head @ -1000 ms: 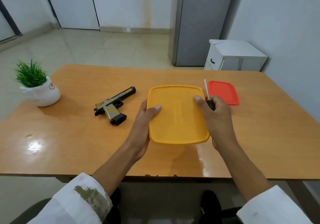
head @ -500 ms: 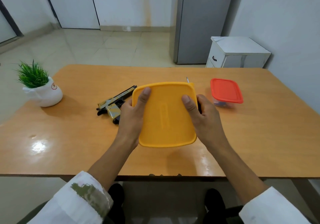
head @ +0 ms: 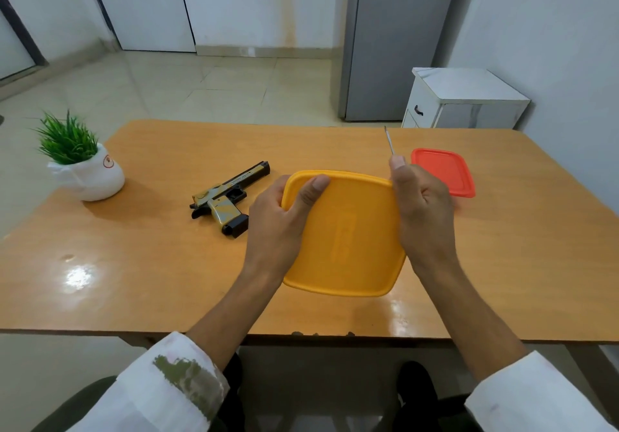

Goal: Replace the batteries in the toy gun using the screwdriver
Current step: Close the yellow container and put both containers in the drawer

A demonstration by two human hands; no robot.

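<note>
The left hand (head: 278,227) curled round the yellow lid (head: 345,237), thumb on top. The right hand (head: 423,217) gripped its other edge while pinching the screwdriver (head: 389,142), probably to open it for batteries. The gun (head: 227,197) lay on the tabletop (head: 150,264) just left, its slide print unreadable.

Gun (head: 231,197): one.
Screwdriver (head: 389,142): one.
Lidded boxes: two, being yellow box (head: 345,237) and red box (head: 445,170).
Potted plant (head: 83,163): one.
Counter (head: 150,264): one.
Cabinet (head: 465,100): one.
Fridge (head: 398,40): one.
Grips: two, being left grip (head: 278,227) and right grip (head: 422,210).
White sleeves: two, being left sleeve (head: 160,388) and right sleeve (head: 536,395).
</note>
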